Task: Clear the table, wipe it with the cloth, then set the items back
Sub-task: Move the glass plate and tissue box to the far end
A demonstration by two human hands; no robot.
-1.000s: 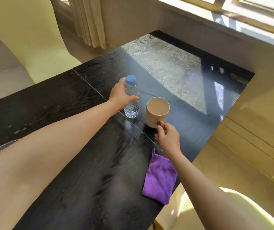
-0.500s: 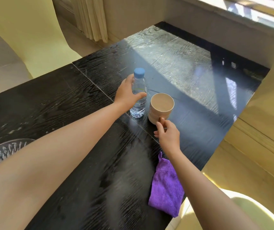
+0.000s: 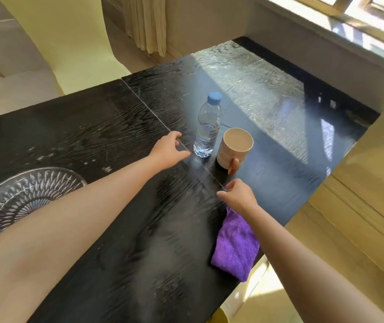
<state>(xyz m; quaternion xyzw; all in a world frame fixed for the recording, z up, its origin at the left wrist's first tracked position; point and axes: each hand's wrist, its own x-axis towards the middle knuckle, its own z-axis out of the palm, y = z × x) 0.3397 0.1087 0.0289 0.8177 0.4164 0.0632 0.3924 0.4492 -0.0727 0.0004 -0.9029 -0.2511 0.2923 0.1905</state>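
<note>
Head view of a dark, wood-grained worktop (image 3: 88, 127), lit by sun at its far end.

Left hand (image 3: 169, 150): relaxed and spread, thumb and fingers apart in a loose curve, holding nothing. It hovers just to the left of the water bottle (image 3: 207, 127), and a narrow strip of worktop shows between the fingertips and the bottle's base.

Right hand (image 3: 240, 194): fingers loosely curled with the thumb extended, and likewise gripping nothing. It sits near the mug's handle but apart from it. The fingertips are turned away from the camera, so it cannot be told whether they brush the worktop.

The bottle is clear with a blue cap. It stands upright on the seam that runs across the worktop. The beige mug (image 3: 235, 145) stands upright just beside it on the right, with its brown handle pointing back toward the person.

The purple cloth (image 3: 235, 243) lies rumpled at the near right edge of the worktop. Its far end is just behind the right wrist in this view, and neither hand touches it.

A cut-glass plate (image 3: 23, 197) rests at the left margin, partly hidden by the left forearm. A pale yellow chair (image 3: 70, 31) and a curtain (image 3: 146, 22) stand beyond the worktop.
</note>
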